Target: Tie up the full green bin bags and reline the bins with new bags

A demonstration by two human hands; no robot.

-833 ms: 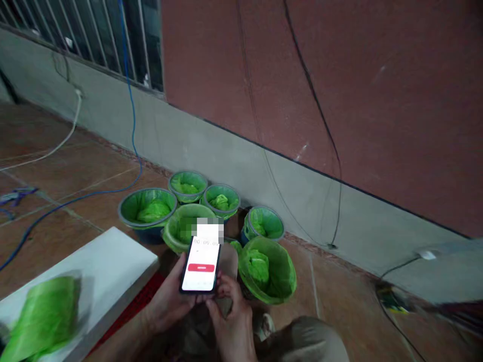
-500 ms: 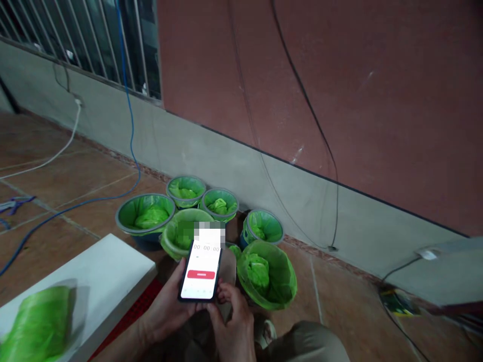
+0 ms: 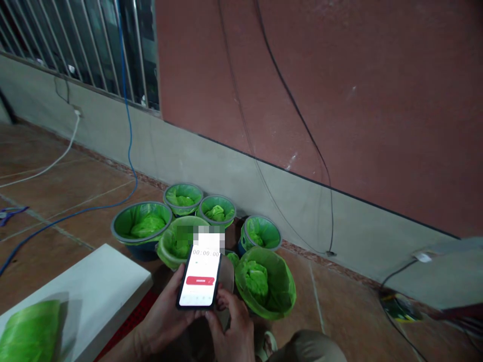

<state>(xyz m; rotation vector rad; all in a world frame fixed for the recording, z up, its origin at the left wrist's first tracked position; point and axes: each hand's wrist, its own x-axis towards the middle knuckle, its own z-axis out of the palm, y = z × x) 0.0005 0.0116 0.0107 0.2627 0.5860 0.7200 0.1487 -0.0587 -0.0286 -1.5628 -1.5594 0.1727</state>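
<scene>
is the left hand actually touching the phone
Touching. The head view shows the left hand cradling the phone from below, its thumb lying along the phone's left edge with no gap.

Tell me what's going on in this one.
A person crouched or seated on a tiled floor holds a phone in both hands: the left hand cradles it from below and the right hand grips its bottom edge. The screen shows a row of zeros and a red button. Just beyond it, a cluster of bins lined with green bags stands by the wall. On the left, a white slab carries another green bag.
</scene>
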